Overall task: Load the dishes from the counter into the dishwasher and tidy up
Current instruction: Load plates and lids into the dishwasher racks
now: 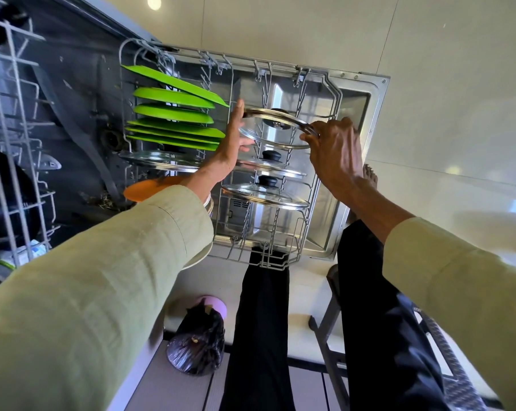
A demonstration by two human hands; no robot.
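The dishwasher's lower rack [313, 185] is pulled out over the open door [360, 114]. Several green plates [173, 114] stand in its left rows. A glass lid [271, 134] with a steel rim is held over the rack's far right part. My right hand [333, 152] grips its right rim. My left hand [236, 134] rests flat against its left edge with the fingers spread. Two more glass lids [265, 194] with black knobs stand in the right rows below it. Another glass lid [159, 160] and an orange plate [150, 188] sit at the left, partly behind my left sleeve.
The upper rack [16, 161] juts out at the left with dark cookware in it. A tied black bin bag [197, 345] lies on the floor below. A grey folding stool [330, 330] stands by my legs. My bare foot [369, 173] is beside the door.
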